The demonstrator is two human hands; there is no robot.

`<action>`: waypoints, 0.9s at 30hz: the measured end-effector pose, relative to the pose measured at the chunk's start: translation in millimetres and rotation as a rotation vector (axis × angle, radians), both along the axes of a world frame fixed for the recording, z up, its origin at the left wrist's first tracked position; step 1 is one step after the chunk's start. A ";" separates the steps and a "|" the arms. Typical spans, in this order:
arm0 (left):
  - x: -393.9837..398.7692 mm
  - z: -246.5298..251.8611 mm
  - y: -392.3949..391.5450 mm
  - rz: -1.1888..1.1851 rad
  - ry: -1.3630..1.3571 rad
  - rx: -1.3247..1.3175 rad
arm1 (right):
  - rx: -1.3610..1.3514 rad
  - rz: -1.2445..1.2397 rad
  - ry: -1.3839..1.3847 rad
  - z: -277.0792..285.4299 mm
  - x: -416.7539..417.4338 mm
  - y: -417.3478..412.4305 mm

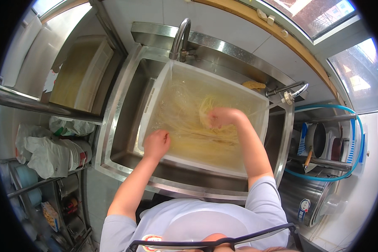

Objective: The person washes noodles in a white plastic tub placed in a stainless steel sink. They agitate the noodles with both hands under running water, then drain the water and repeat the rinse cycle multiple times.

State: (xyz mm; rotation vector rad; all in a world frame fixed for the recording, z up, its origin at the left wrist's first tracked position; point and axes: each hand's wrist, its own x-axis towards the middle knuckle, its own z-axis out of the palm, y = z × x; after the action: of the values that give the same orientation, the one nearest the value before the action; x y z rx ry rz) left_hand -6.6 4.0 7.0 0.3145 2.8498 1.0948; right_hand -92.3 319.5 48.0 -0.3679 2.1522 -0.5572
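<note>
A large translucent plastic tub (157,91) sits tilted in a stainless steel sink (126,126). Cloudy yellowish water fills it, with fine pale yellow shreds (208,102) that look like shredded potato. My right hand (222,118) reaches into the middle of the tub, at the water among the shreds. Its fingers are blurred, so I cannot see whether they grip any. At the tub's near left corner, my left hand (157,143) is curled over the rim, its thumb side facing the water. The undersides of its fingers are hidden.
A curved faucet (181,39) stands over the tub's far left corner. Another tap (289,93) with a fitting is at the right, near a yellow cloth (253,85). A blue hose (360,141) loops beside a rack with a frying pan (318,140). Shelves with stacked bowls (28,179) stand left.
</note>
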 end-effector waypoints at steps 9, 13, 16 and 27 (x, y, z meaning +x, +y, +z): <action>0.5 -4.1 -3.9 -0.018 0.038 -0.051 | 0.012 -0.816 0.258 -65.9 9.0 -41.9; 0.0 -1.2 -0.4 -0.024 0.030 -0.065 | 0.150 -0.486 0.136 -72.2 35.8 -49.5; -0.1 -0.7 -1.2 -0.035 0.028 -0.078 | 0.089 -0.256 0.413 -81.9 82.4 -53.3; -0.5 5.2 0.7 -0.093 -0.016 -0.047 | 0.417 -0.067 0.131 -103.5 76.0 -78.6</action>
State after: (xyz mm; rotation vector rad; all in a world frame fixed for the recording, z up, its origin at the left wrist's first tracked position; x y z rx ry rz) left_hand -7.1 4.7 12.2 0.4281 2.8105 1.0075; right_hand -16.3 240.9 -55.5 -0.1040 2.3433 -0.1128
